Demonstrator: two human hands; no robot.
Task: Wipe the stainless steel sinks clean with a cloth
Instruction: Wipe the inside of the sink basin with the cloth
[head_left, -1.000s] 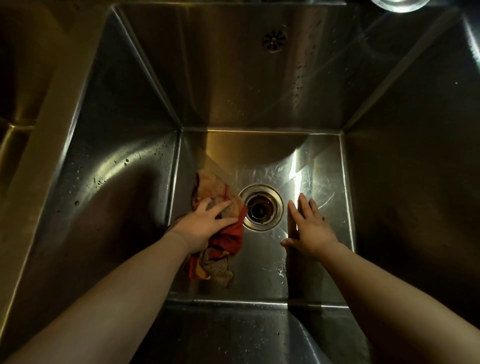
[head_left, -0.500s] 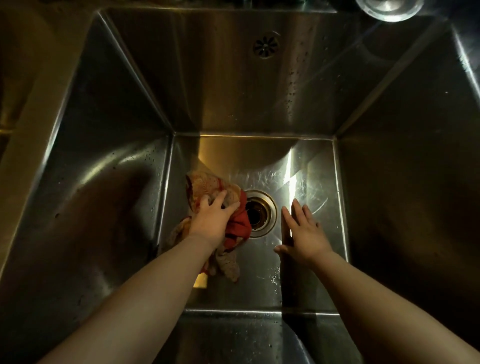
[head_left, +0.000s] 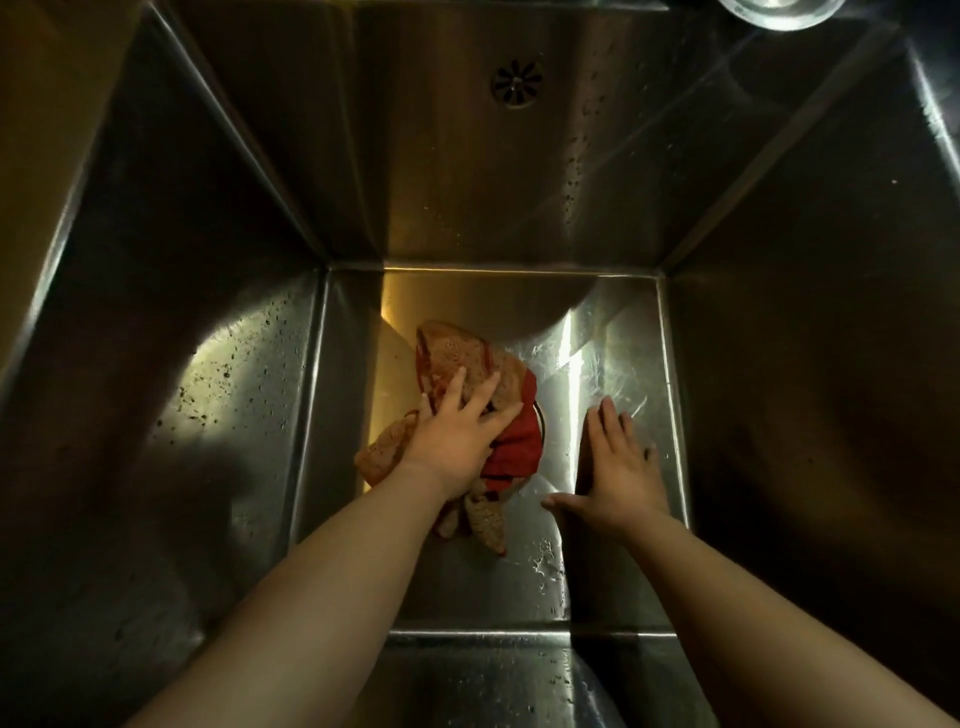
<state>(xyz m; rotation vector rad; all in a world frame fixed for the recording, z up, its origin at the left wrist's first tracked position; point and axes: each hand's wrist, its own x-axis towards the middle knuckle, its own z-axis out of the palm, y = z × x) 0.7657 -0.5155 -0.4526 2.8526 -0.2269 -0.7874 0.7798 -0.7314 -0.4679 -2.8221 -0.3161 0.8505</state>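
I look down into a deep stainless steel sink with a wet, shiny floor. A crumpled red and tan cloth lies on the floor over the drain, which it almost wholly hides. My left hand presses flat on the cloth with fingers spread. My right hand rests flat on the bare sink floor just right of the cloth, fingers straight and thumb out to the left.
A round overflow grille sits high on the back wall. Water drops speckle the left wall and the back wall. A round metal rim shows at the top right edge.
My left hand has pushed the cloth to the right, from beside the drain to over it. The right hand has stayed flat in much the same spot.
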